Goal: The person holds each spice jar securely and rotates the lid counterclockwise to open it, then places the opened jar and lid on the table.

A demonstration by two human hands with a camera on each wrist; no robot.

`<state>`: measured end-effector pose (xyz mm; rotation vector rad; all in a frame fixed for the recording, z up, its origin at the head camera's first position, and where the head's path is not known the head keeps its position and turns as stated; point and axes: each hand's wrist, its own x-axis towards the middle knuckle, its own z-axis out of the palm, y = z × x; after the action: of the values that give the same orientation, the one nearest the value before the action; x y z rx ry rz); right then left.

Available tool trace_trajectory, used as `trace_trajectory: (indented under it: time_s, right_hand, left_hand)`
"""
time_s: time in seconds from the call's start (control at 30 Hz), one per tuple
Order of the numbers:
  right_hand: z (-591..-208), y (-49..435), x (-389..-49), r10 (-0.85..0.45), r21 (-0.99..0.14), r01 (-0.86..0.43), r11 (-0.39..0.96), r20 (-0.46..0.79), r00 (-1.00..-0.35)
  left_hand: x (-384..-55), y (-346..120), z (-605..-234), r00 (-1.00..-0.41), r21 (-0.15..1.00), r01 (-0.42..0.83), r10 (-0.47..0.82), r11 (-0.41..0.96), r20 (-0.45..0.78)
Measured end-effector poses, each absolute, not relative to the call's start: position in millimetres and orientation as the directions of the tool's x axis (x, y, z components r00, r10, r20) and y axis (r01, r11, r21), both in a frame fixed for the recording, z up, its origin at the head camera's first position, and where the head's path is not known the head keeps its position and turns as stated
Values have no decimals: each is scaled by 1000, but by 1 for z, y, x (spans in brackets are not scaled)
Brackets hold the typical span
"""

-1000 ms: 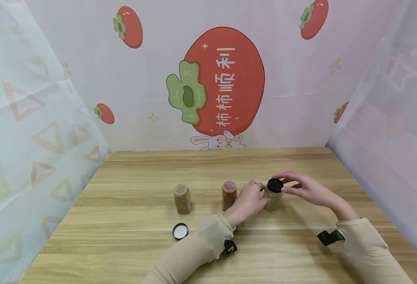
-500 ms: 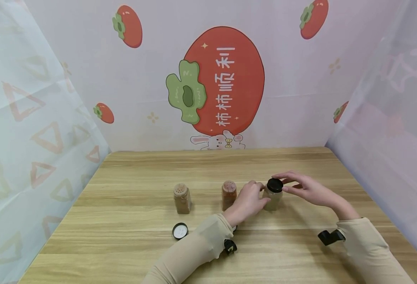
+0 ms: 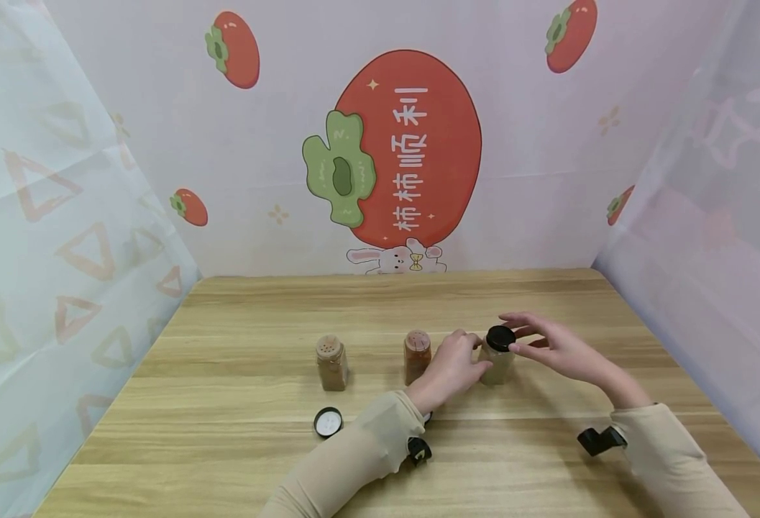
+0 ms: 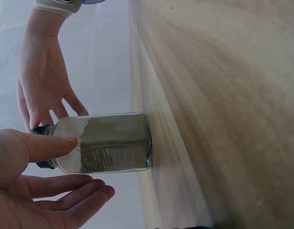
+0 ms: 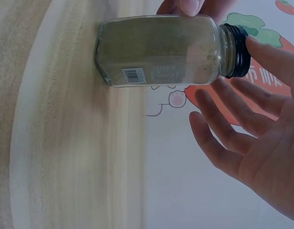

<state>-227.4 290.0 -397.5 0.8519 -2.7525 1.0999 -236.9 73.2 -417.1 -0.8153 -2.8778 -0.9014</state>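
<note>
A square glass spice jar (image 3: 496, 372) of greenish powder stands upright on the table, right of centre. My left hand (image 3: 454, 365) grips its body from the left, the thumb lying along the glass in the left wrist view. On top sits a black screw lid (image 3: 501, 338), which my right hand (image 3: 557, 350) pinches between thumb and forefinger. The other right fingers spread free of the glass in the right wrist view. The lid (image 5: 242, 51) is on the jar's neck, with some ridged black edge showing below it.
Left of my left hand stands a spice jar of red-brown powder (image 3: 417, 354) with a perforated top. Farther left is a similar brown one (image 3: 332, 367). An upturned black cap (image 3: 328, 422) lies before it; another cap (image 3: 428, 416) is mostly hidden by my left wrist.
My right hand has turned slightly around the lid, its thumb shifting a little left and its wrist back. The left hand and the jars stay where they were.
</note>
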Motion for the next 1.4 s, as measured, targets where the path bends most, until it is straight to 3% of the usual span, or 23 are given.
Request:
trace_trajectory:
  time_s: [0.57, 1.13, 1.4]
  right_hand:
    - [-402, 279, -226, -319, -642, -427, 637, 284, -904]
    - [-393, 275, -222, -334, -630, -442, 639, 290, -897]
    - [-393, 282, -225, -401, -600, -498, 626, 300, -865]
  left_hand:
    - [-235, 72, -416, -859, 529, 494, 481, 690, 175]
    - [-237, 72, -417, -858, 542, 493, 483, 680, 175]
    - [-237, 73, -417, -856, 537, 498, 486, 681, 178]
